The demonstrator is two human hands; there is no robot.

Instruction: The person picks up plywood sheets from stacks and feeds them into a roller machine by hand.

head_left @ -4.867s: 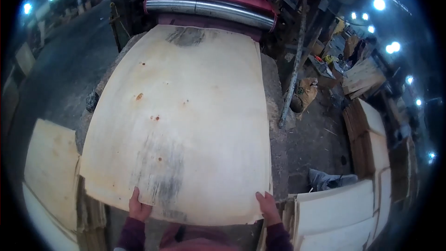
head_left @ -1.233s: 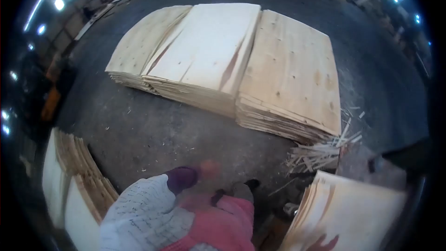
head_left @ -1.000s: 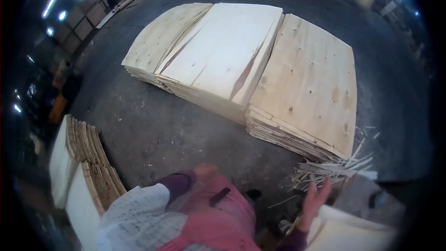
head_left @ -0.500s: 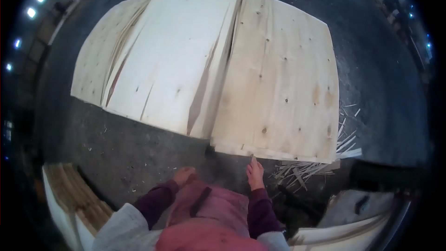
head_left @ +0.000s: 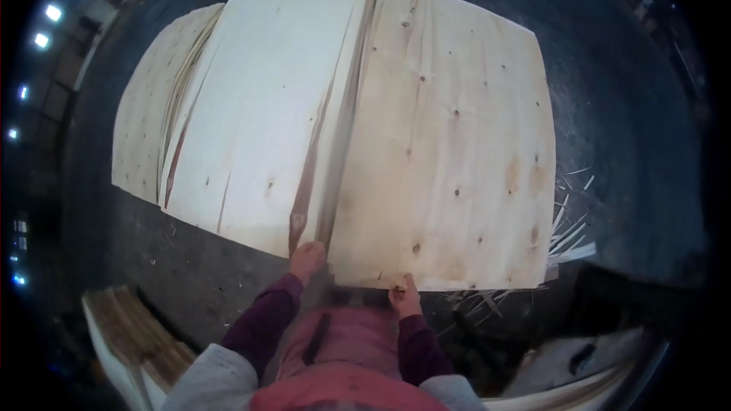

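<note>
My right hand [head_left: 405, 297] pinches the near edge of the knotty top wood sheet [head_left: 449, 129] on the right-hand stack. At the near right corner of the middle stack's pale sheet [head_left: 266, 99], beside the gap between the stacks, is my left hand [head_left: 307, 260]. Its fingers look closed, and what they hold, if anything, is hidden. The pale sheet has a dark reddish streak near its right side. Both hands are low in the view, just ahead of my body.
A third wood stack [head_left: 145, 110] lies at the left. More sheets stand edge-up at the lower left [head_left: 133, 335], and others lie at the lower right [head_left: 571, 396]. Thin wood scraps [head_left: 567, 240] are scattered on the dark floor beside the right-hand stack.
The view has turned from the roller machine to these stacks. Since half a second ago, my left hand has moved forward to the middle stack, and my right hand has closed on the right sheet's edge.
</note>
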